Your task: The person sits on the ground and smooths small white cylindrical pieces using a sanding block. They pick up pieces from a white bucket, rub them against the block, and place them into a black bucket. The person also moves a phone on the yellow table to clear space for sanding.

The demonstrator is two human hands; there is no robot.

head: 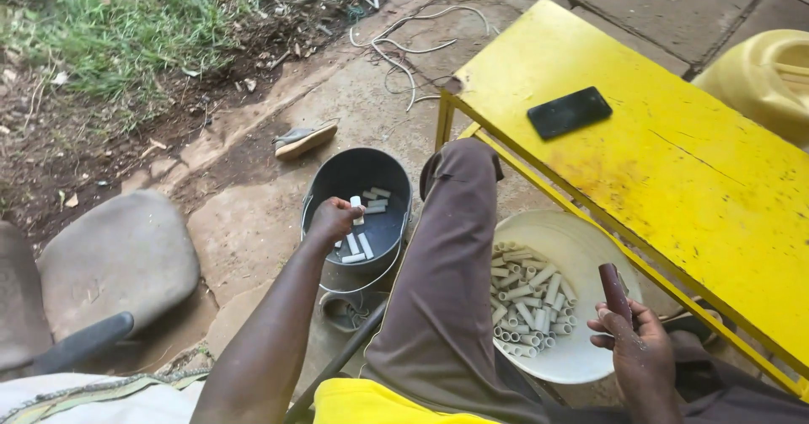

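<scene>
My left hand (333, 219) is over the dark grey bucket (333, 175) and pinches a short white pipe piece (356, 206). A few more cut white pieces (364, 245) lie on the bucket's bottom. My right hand (638, 348) grips a dark brown handle (613, 291) that points up; whatever is at its other end is hidden. Between my knees on the ground sits a cream basin (590, 251) holding several short white pipe pieces (529, 302). My leg in brown trousers (447, 272) lies between bucket and basin.
A yellow metal table (674, 179) stands to the right with a black phone (569, 112) on it. A yellow jerrycan (763, 78) is at far right. White wires (404, 45), a sandal (303, 140), flat stones (118, 255) and grass lie to the left.
</scene>
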